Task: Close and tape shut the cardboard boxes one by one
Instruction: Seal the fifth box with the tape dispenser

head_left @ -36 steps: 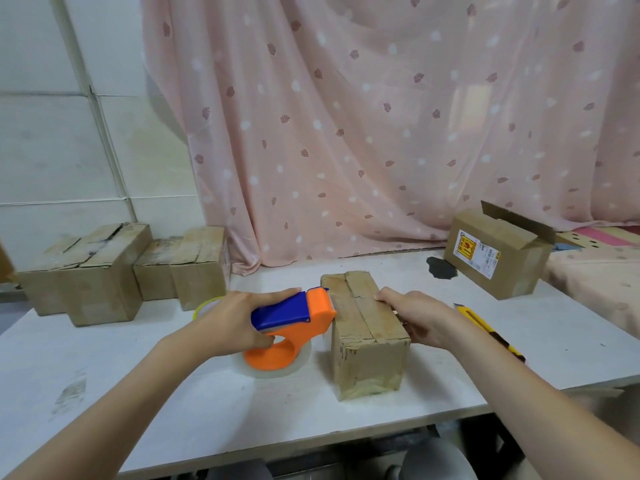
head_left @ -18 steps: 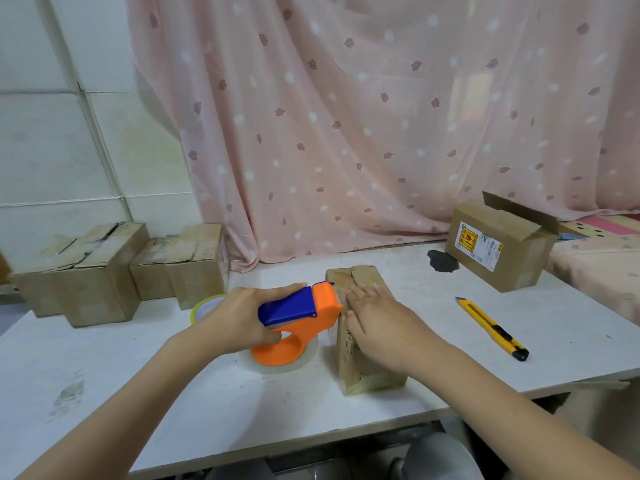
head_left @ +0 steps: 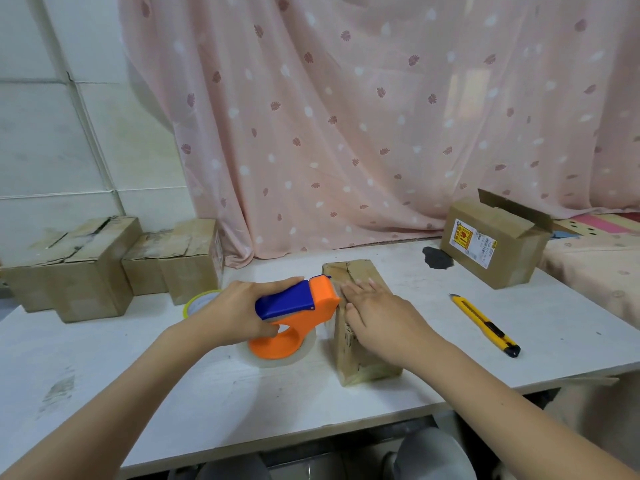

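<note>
White bench [head_left: 104,368] carries the middle cardboard box [head_left: 360,327], where the right hand [head_left: 377,317], fingers now flat, has shifted onto its flaps beside the left hand [head_left: 239,317] clenching the tape dispenser [head_left: 298,313], ready for taping.

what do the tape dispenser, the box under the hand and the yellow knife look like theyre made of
Tape dispenser: looks like moulded plastic, smooth and matte, in solid orange and blue, holding a roll of clear glossy tape.
Box: brown cardboard, dull and scuffed, with creased flaps and worn edges.
Yellow knife: apparently a plastic body, yellow with black parts; the thin tip is probably a metal blade, too small to be sure.
</note>
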A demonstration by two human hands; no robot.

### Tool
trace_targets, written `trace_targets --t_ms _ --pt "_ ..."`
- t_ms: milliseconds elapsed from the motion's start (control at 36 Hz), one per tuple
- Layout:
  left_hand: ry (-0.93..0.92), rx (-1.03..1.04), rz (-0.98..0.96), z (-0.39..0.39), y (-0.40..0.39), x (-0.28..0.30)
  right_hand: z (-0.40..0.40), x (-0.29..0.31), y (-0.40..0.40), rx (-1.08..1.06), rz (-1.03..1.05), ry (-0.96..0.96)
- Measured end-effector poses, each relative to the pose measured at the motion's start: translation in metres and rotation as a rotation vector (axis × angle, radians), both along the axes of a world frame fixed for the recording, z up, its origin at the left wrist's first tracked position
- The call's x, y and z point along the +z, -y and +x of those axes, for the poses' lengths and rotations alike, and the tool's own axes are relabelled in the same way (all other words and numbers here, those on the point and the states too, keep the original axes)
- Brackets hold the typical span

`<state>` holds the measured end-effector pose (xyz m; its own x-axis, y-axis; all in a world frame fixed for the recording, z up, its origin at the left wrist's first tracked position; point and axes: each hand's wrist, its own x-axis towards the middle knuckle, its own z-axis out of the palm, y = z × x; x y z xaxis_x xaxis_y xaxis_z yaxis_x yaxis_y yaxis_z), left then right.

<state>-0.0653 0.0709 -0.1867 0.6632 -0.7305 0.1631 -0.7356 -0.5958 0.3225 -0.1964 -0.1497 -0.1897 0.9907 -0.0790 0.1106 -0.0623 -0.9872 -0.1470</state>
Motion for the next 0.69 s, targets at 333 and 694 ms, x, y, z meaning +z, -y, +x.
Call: trace_targets --t_ms 333,694 --pt "0.049 -0.019 0.052 0.003 -0.014 0.012 -0.005 0.005 -0.002 -0.046 -0.03 -0.037" --pt "0.086 0.01 0.044 0.0 -0.04 0.004 0.005 0.028 -0.015 -0.177 0.101 -0.114"
